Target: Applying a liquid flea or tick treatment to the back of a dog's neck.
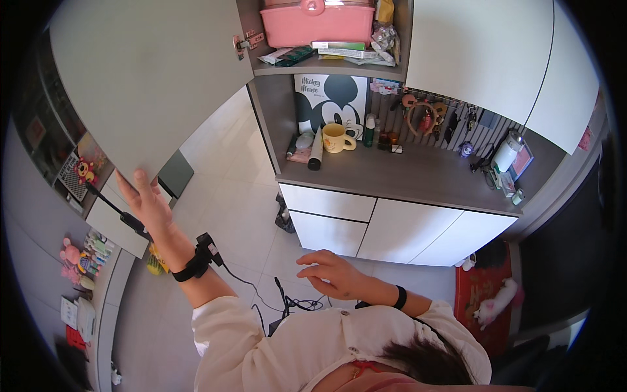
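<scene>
My left hand (144,201) grips the lower edge of a white cabinet door (161,73), which stands swung wide on its hinge (245,43); the thumb lies on the near side of the edge. My right hand (325,274) hangs in front of my chest with nothing in it, its fingers apart and slightly bent. Behind the door's hinged side, the upper compartment holds a pink plastic box (316,24) with flat packets (295,56) and thin cartons (343,49) in front of it.
Below the compartment, a grey counter (406,171) bears a yellow mug (335,137), a tube (316,149), small bottles (369,130) and a white bottle (507,151). Keys and a headband (422,119) hang behind. Black cables (303,304) run near my body. A red mat (482,294) lies at right.
</scene>
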The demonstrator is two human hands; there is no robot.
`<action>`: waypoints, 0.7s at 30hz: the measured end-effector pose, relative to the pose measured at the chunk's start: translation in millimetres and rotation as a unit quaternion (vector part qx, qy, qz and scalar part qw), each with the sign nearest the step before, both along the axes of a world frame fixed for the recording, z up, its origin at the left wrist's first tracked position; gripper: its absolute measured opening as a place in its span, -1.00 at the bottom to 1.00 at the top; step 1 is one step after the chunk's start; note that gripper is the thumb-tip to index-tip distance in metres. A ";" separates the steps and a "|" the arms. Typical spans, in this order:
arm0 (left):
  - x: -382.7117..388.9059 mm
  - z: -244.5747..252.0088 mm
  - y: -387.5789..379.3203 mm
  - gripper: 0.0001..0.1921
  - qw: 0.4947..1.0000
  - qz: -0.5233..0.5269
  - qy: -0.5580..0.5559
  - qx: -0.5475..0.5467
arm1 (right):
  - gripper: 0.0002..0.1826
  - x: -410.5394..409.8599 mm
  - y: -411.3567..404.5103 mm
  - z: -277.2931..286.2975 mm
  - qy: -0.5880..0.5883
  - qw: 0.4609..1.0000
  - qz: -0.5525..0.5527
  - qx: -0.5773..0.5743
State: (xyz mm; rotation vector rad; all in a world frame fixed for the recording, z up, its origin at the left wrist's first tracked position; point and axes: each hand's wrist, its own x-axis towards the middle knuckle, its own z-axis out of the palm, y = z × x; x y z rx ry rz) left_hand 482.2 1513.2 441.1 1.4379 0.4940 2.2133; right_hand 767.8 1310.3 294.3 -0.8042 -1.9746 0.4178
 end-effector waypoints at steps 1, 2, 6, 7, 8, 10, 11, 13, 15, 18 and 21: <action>-0.4 -0.4 0.0 -0.39 1.000 -0.005 -0.002 0.009 | -0.78 0.6 -1.6 -1.0 0.010 1.000 -0.001 0.000; -1.6 -0.7 0.9 -0.39 1.000 -0.005 -0.002 0.009 | -0.78 1.6 -3.3 -2.1 0.020 1.000 -0.002 -0.001; -2.9 -1.5 3.8 -0.38 1.000 -0.004 0.001 0.001 | -0.78 8.0 -10.0 -9.7 0.017 1.000 -0.007 -0.012; -2.4 -0.6 4.5 -0.37 1.000 -0.002 0.002 0.001 | -0.78 9.9 -12.3 -11.6 0.014 1.000 -0.012 -0.021; -2.3 -1.4 4.8 -0.37 1.000 -0.002 0.003 0.001 | -0.78 11.8 -14.5 -13.5 0.011 0.999 -0.017 -0.030; -2.5 -3.9 6.4 -0.37 1.000 -0.001 -0.008 0.003 | -0.79 14.0 -18.7 -16.5 0.014 0.999 -0.020 -0.045; -5.6 -4.9 8.8 -0.37 1.000 -0.003 -0.007 0.003 | -0.79 14.5 -19.5 -17.7 0.016 0.998 -0.021 -0.060; -6.5 -6.0 11.8 -0.38 1.000 -0.001 -0.022 0.013 | -0.79 16.9 -19.4 -20.5 0.019 0.997 -0.023 -0.070; -9.5 -5.8 8.0 -0.38 1.000 -0.006 -0.003 0.017 | -0.80 19.5 -15.8 -23.3 0.021 0.996 -0.025 -0.081; -7.9 -8.2 8.4 -0.37 0.999 0.038 0.009 0.013 | -0.80 22.2 -7.8 -24.3 0.021 0.997 -0.034 -0.065; 1.3 -8.8 7.2 -0.37 0.996 0.084 -0.002 0.044 | -0.80 16.0 8.7 -19.4 0.000 0.997 -0.054 -0.055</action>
